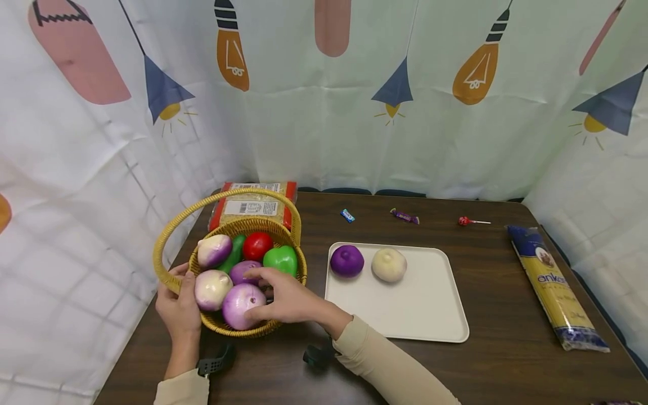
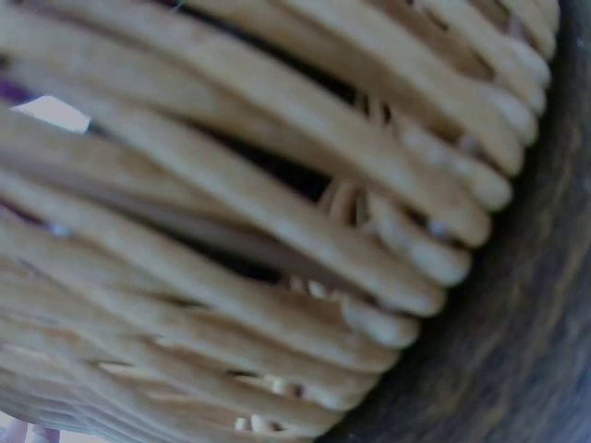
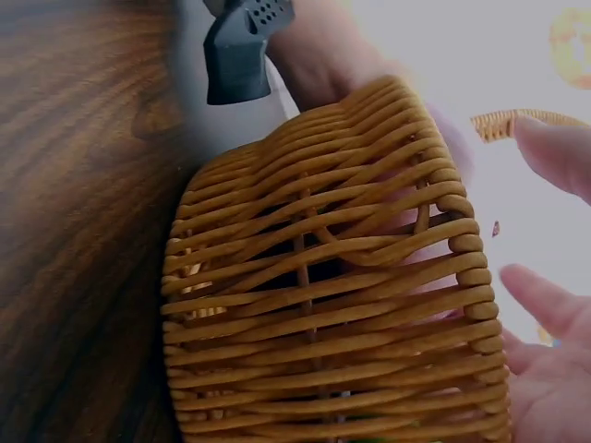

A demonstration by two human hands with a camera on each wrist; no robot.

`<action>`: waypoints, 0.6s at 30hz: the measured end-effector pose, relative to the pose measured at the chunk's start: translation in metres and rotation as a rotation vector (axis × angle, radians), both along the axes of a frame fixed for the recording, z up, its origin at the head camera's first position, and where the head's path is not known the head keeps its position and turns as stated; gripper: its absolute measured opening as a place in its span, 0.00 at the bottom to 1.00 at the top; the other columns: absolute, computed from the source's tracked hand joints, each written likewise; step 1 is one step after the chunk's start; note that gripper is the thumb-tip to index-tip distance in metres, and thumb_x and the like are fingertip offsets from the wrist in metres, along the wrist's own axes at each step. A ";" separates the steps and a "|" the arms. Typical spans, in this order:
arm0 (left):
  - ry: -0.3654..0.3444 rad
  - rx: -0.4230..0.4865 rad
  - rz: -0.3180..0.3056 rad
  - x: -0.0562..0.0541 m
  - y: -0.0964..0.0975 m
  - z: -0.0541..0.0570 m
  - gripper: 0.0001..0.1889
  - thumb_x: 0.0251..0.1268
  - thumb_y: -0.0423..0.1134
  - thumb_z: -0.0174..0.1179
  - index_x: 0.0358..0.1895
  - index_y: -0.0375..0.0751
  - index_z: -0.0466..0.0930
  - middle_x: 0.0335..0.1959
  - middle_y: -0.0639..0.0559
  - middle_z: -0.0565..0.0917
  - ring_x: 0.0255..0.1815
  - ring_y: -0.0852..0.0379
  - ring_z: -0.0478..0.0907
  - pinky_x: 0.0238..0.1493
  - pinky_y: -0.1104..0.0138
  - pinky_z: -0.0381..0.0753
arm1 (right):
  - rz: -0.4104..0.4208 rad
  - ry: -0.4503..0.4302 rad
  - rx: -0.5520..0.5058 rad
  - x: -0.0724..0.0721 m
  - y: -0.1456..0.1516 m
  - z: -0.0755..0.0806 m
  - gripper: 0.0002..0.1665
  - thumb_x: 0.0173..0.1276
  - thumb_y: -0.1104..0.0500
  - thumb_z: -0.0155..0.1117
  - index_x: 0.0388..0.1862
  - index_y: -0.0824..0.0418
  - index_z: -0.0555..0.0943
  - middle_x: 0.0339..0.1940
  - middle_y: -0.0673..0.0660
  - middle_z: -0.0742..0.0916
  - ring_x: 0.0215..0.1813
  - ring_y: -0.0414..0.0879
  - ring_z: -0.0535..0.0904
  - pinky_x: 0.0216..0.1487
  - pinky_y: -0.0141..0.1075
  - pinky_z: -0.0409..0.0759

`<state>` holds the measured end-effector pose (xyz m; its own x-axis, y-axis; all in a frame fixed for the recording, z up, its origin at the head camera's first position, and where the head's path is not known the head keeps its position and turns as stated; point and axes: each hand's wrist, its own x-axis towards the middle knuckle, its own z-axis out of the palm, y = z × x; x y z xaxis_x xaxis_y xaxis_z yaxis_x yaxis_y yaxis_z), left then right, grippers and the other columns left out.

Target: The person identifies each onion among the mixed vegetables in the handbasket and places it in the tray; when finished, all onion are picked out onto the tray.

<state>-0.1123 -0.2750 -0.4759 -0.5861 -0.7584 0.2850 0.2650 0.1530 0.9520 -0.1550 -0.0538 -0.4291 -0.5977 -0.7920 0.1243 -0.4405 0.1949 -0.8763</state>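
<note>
A yellow wicker basket [image 1: 255, 333] with a tall hoop handle holds several smooth vegetables. My left hand [image 1: 178, 306] grips its left side near the handle's base. Above its front right part, my right hand [image 1: 288, 295] reaches in, thumb and fingers spread around the right side of a round pale-purple vegetable [image 1: 237, 308]. Beside that lie a white-and-purple turnip [image 1: 212, 289], another turnip [image 1: 215, 250], a purple round vegetable [image 1: 245, 270], a red tomato [image 1: 257, 246], a green bell pepper [image 1: 281, 259] and a long green vegetable [image 1: 233, 254]. Woven wall [image 2: 231, 166] fills the left wrist view.
Right of the basket, a white tray [image 1: 420, 315] carries a dark purple onion [image 1: 346, 261] and a cream-coloured round vegetable [image 1: 388, 265]. Behind are a red-edged packet [image 1: 253, 208], two wrapped candies [image 1: 405, 216] and a lollipop [image 1: 464, 221]. A pasta bag [image 1: 554, 287] lies far right.
</note>
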 end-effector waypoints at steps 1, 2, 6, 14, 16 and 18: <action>0.000 0.001 0.001 0.000 0.000 0.000 0.16 0.66 0.34 0.59 0.51 0.25 0.80 0.27 0.59 0.79 0.36 0.61 0.73 0.41 0.74 0.68 | 0.021 0.035 0.030 -0.002 -0.002 0.000 0.39 0.59 0.52 0.73 0.68 0.58 0.69 0.64 0.50 0.77 0.60 0.36 0.72 0.57 0.27 0.72; 0.000 -0.002 0.001 0.000 -0.001 0.000 0.16 0.66 0.34 0.59 0.51 0.25 0.80 0.27 0.59 0.79 0.36 0.61 0.73 0.41 0.74 0.68 | 0.038 0.070 0.060 -0.003 -0.004 0.000 0.40 0.59 0.51 0.73 0.68 0.57 0.70 0.64 0.49 0.77 0.60 0.35 0.72 0.58 0.26 0.71; -0.002 -0.010 0.000 0.000 -0.003 0.000 0.16 0.66 0.35 0.59 0.51 0.25 0.80 0.28 0.59 0.79 0.38 0.60 0.73 0.42 0.73 0.68 | 0.088 0.178 0.132 -0.004 -0.010 0.000 0.41 0.58 0.46 0.74 0.68 0.53 0.70 0.63 0.46 0.77 0.60 0.33 0.71 0.59 0.25 0.68; -0.034 -0.010 0.008 0.002 -0.003 -0.006 0.15 0.66 0.34 0.59 0.50 0.26 0.80 0.30 0.56 0.80 0.38 0.60 0.73 0.42 0.73 0.68 | 0.080 0.278 0.191 0.005 -0.011 -0.006 0.47 0.54 0.39 0.74 0.70 0.48 0.67 0.64 0.44 0.75 0.62 0.32 0.69 0.61 0.25 0.67; -0.024 -0.020 0.007 0.001 -0.003 -0.005 0.14 0.66 0.34 0.59 0.49 0.25 0.80 0.32 0.55 0.81 0.39 0.60 0.74 0.43 0.73 0.68 | 0.041 0.247 0.131 0.005 -0.007 -0.005 0.48 0.54 0.42 0.76 0.71 0.50 0.65 0.66 0.45 0.73 0.65 0.34 0.68 0.63 0.28 0.67; -0.021 -0.023 0.007 0.000 -0.002 -0.004 0.14 0.66 0.33 0.58 0.49 0.25 0.80 0.31 0.56 0.81 0.39 0.60 0.74 0.44 0.73 0.68 | -0.005 0.194 0.061 0.006 -0.001 -0.002 0.51 0.54 0.45 0.77 0.73 0.51 0.63 0.68 0.47 0.70 0.66 0.37 0.67 0.63 0.31 0.68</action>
